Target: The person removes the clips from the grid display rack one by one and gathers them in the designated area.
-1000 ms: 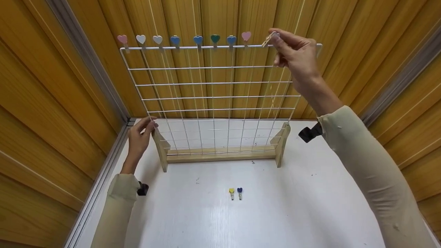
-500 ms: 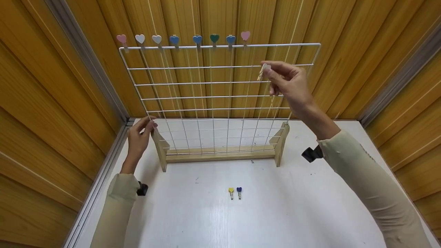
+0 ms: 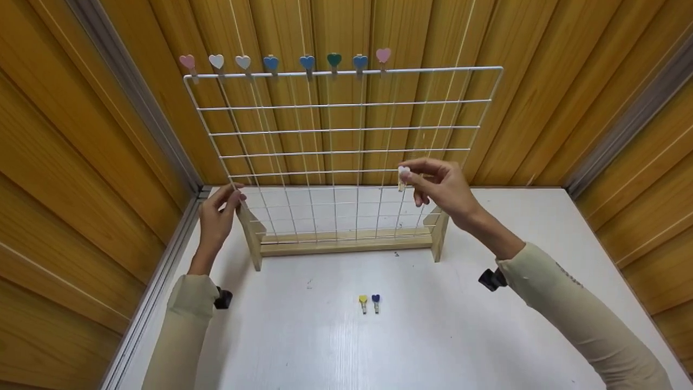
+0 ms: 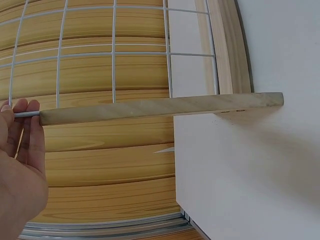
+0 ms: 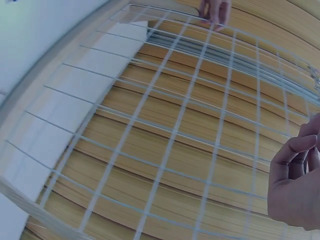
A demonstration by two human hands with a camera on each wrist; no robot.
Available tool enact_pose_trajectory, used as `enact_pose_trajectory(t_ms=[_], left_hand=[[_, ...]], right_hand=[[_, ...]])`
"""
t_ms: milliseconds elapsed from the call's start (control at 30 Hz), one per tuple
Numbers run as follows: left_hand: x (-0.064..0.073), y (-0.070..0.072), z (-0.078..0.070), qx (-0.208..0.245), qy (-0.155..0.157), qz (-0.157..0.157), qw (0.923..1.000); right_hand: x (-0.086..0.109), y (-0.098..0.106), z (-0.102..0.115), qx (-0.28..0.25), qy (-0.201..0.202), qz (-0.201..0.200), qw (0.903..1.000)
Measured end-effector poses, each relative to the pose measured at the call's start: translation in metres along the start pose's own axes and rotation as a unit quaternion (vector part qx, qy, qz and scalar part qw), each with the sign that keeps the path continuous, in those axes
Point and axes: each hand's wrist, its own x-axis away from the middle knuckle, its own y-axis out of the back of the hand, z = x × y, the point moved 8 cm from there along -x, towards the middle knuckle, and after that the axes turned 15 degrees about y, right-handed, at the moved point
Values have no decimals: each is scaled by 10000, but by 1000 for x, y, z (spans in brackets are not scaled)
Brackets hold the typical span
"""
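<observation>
My right hand [image 3: 446,189] pinches a small clothespin with a white heart [image 3: 404,172], in front of the lower right part of a white wire grid [image 3: 339,103]. At the grid's left side, my left hand [image 3: 215,216] grips the edge wire just above the wooden side piece, as the left wrist view also shows with the fingers [image 4: 35,142] around the wire. Along the top wire stand several heart clothespins: a pink one [image 3: 187,61] at the far left, then white, blue and a green one [image 3: 334,59], ending with a pink one [image 3: 383,54]. The right wrist view hides the held clothespin.
Two more heart clothespins, a yellow one [image 3: 363,299] and a dark blue one [image 3: 376,299], lie on the white table [image 3: 303,341]. The grid stands in a wooden base [image 3: 346,248]. Wood-look panels [image 3: 541,108] rise behind it and at both sides.
My right hand has come down and slightly left from the top wire, still pinching the white heart clothespin. The left hand has stayed on the grid's edge.
</observation>
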Motion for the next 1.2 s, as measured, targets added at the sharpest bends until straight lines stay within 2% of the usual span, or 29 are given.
enact_pose_trajectory(t_ms=[167, 333, 433, 533, 667, 833, 1000, 1200], left_hand=[[4, 1, -9, 58, -82, 110, 9999], [4, 0, -8, 39, -51, 27, 10000], [2, -1, -6, 34, -28, 57, 10000], [-6, -1, 9, 80, -39, 84, 9999], [-17, -1, 25, 114, -70, 64, 9999], [-16, -2, 23, 39, -92, 53, 9999], [-15, -4, 22, 76, -62, 87, 9999], [-14, 2, 24, 34, -9, 2, 10000]], right_hand=[[27, -8, -30, 49, -362, 420, 9985], [56, -19, -65, -40, -827, 790, 9934], [73, -25, -85, 68, -1118, 1077, 9878], [87, -27, -102, 242, -1338, 1321, 9819], [100, -25, -125, 293, -1514, 1389, 9782], [118, -23, -154, 374, -1790, 1400, 9731], [143, -32, -176, 414, -2048, 1651, 9639], [162, -49, -190, 475, -2007, 1968, 9585]])
